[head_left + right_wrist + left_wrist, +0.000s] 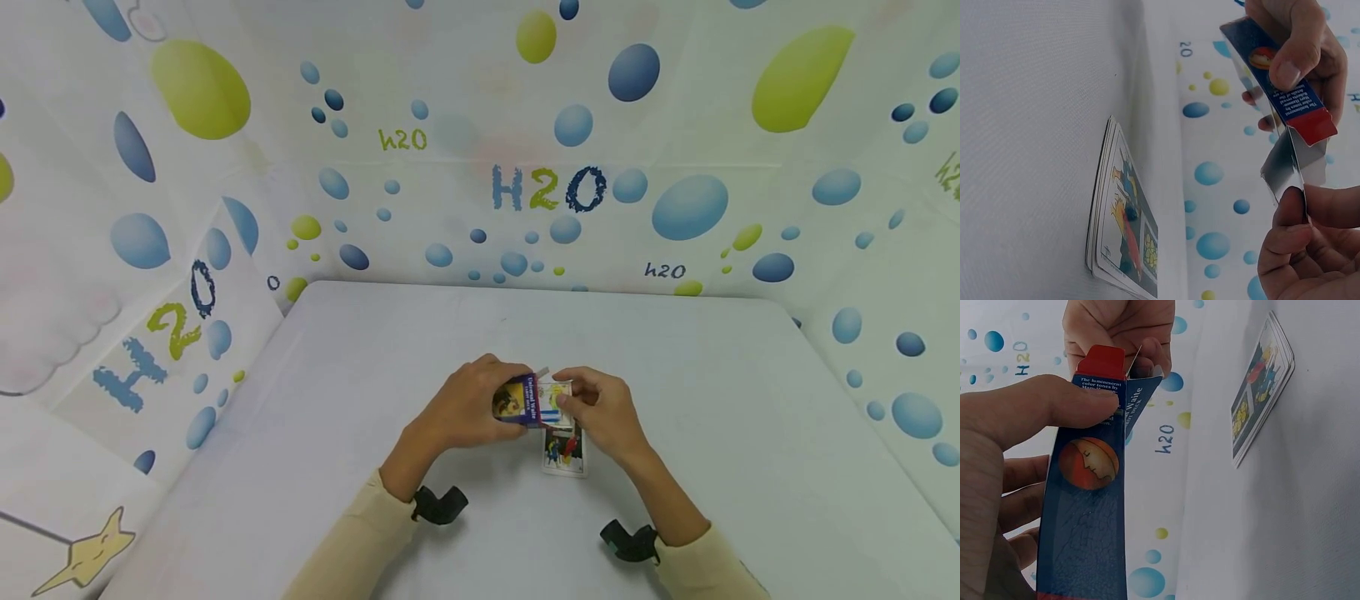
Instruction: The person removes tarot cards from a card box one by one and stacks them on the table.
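Note:
My left hand (467,407) grips a dark blue tarot card box (529,402), its thumb lying along the narrow side. The box's open end, with a red side flap (1316,127), faces my right hand (609,414). Between thumb and fingers, the right hand pinches a tarot card (553,398) at that end; the card shows edge-on in the right wrist view. How far it reaches into the box is hidden. Just below, on the table, lies a small stack of tarot cards (564,455), picture side up, also seen from the side in the left wrist view.
A white cloth covers the table (360,358). Behind it and at the sides hangs a white curtain (465,175) with blue and green dots and H2O lettering. A black wrist camera (441,505) is strapped to the left wrist, another (628,540) to the right.

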{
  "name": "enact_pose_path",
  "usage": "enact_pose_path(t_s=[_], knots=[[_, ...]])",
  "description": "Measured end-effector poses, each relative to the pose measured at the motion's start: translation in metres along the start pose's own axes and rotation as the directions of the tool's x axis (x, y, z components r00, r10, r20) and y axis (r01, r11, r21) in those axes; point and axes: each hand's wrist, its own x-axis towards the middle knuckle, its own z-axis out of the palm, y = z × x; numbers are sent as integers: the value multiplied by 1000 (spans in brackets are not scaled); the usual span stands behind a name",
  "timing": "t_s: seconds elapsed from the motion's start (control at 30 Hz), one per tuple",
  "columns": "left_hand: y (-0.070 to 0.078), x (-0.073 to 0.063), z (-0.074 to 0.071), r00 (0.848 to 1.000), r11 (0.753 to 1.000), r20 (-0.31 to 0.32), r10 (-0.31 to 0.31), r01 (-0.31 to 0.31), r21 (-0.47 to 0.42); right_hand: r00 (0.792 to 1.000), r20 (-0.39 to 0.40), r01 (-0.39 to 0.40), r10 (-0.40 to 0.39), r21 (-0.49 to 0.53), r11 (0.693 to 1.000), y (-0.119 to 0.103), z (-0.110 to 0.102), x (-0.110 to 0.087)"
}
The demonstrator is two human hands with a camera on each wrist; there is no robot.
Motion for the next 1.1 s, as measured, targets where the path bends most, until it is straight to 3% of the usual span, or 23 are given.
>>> enact_pose_path(t_s=[0.37,1.1], knots=[[3,0,-3,1000,1000,7,-20,20,5,999,-36,11,-15,-99,995,-1,-6,0],[-5,-1,-10,998,999,-44,-51,51,1,992,-125,-11,2,-71,997,-6,-12,2]])
